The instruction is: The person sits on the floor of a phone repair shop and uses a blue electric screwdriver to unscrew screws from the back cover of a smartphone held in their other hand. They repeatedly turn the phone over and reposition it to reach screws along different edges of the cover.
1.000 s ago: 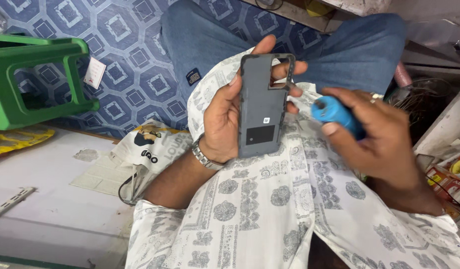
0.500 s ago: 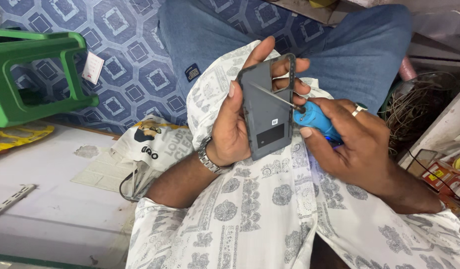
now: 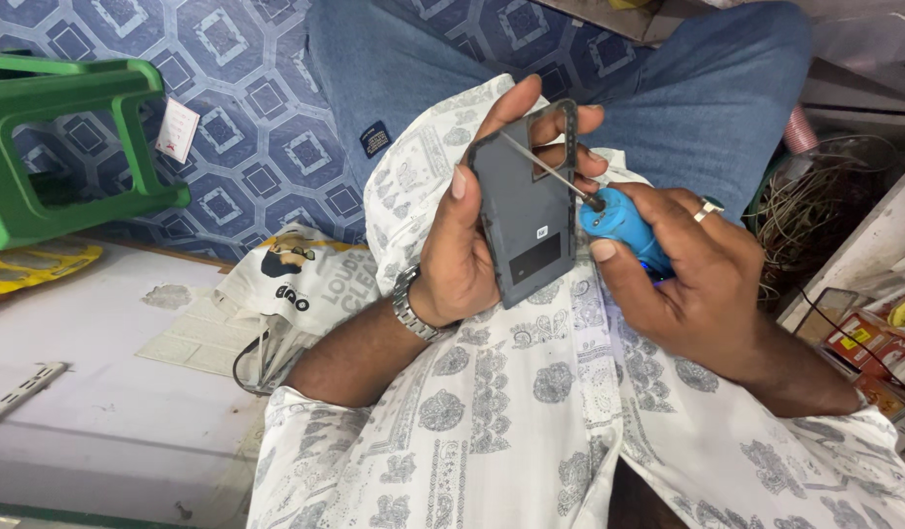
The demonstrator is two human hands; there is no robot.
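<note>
Left hand [image 3: 472,245] wrapped around a dark grey phone back panel [image 3: 526,211], held upright over the lap. Thumb runs up the panel's left edge; fingertips [image 3: 582,120] curl over the top right corner beside the open camera cut-out. Grip closed firmly on the panel. A metal wristwatch [image 3: 410,306] sits on that wrist.

Right hand [image 3: 683,269] closed around a blue-handled screwdriver [image 3: 619,220]. Thin metal shaft angles up and left from the handle across the face of the panel, its tip close to the upper left area just below the cut-out. Whether the tip actually touches the surface is hard to tell from this angle. Silver ring [image 3: 707,209] on one finger of the right hand.

Panel and both hands lie above a white patterned shirt [image 3: 531,421], with blue jeans [image 3: 687,108] beyond.

Surroundings: green plastic stool [image 3: 50,147] at upper left, standing on a blue geometric-patterned floor covering [image 3: 246,88]. A small white paper tag [image 3: 178,129] lies just beside the stool. Nearer the body on the left, a white printed bag [image 3: 305,279] lying on a pale worn surface [image 3: 109,411]. At far right, a tangle of thin wires [image 3: 815,216] and some red and yellow small boxes [image 3: 879,338], well apart from the hands.
</note>
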